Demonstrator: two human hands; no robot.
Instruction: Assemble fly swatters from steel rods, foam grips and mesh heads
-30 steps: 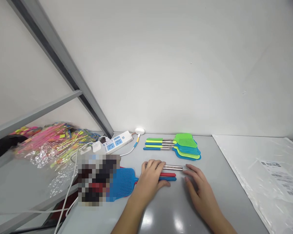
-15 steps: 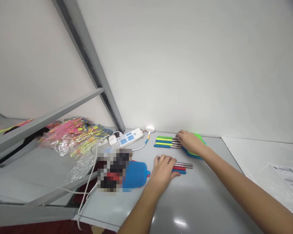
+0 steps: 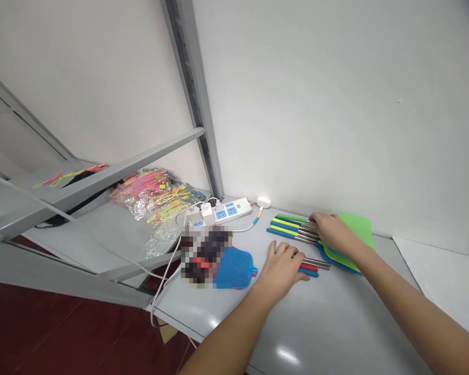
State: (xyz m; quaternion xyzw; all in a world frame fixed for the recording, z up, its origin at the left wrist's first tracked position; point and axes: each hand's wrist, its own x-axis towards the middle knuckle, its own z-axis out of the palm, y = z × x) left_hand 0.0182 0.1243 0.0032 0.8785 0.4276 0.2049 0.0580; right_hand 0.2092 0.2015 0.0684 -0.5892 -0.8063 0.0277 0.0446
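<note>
My left hand [image 3: 282, 271] rests over a small stack of fly swatters, fingers bent across their thin metal rods [image 3: 316, 262]. A blue mesh swatter head [image 3: 236, 268] sticks out to its left, a red edge showing beneath. On its right are a red handle [image 3: 309, 267] and a blue handle [image 3: 311, 273]. Farther back, my right hand [image 3: 332, 232] grips the rods of a second bunch of swatters. Their green, yellow and blue handles [image 3: 285, 227] point left, while a green head [image 3: 357, 229] and blue edges lie right. My fingertips are partly hidden.
Behind the swatters is a white power strip [image 3: 234, 209] with plugs and cables, beside a round white device [image 3: 263, 201]. A grey metal frame [image 3: 160, 151] stands left, with bagged colourful cords [image 3: 156, 192] beyond it. White sheeting [image 3: 445, 276] covers the table's right side. One patch is pixelated.
The view has turned left, so everything sits farther right in the picture. Both hands stay on their bunches; the right bunch's handles now slant more and more of its green head shows.
</note>
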